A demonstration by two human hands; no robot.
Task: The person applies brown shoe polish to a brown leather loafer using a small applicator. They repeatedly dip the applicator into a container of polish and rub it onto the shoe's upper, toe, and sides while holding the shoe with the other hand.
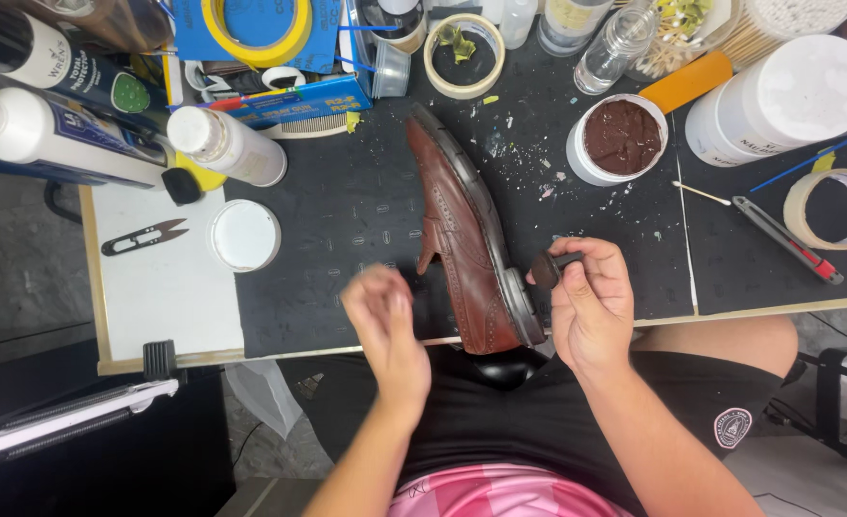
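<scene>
I pinch a dark dauber (548, 268) in my right hand (591, 311) beside the brown shoe (466, 244); my left hand (385, 316), blurred, looks loosely spread, empty. Next comes careful dabbing along the heel.

Bright, even overhead light, no harsh shadows; soft shade under shoe (466, 249) & by bottles. Mild glare on white lid (244, 235) & white tub (797, 96). Left hand (385, 321) motion-blurred; right hand (591, 306) sharp. Slight wide-angle bend at edges. Floor below dimmer.
</scene>
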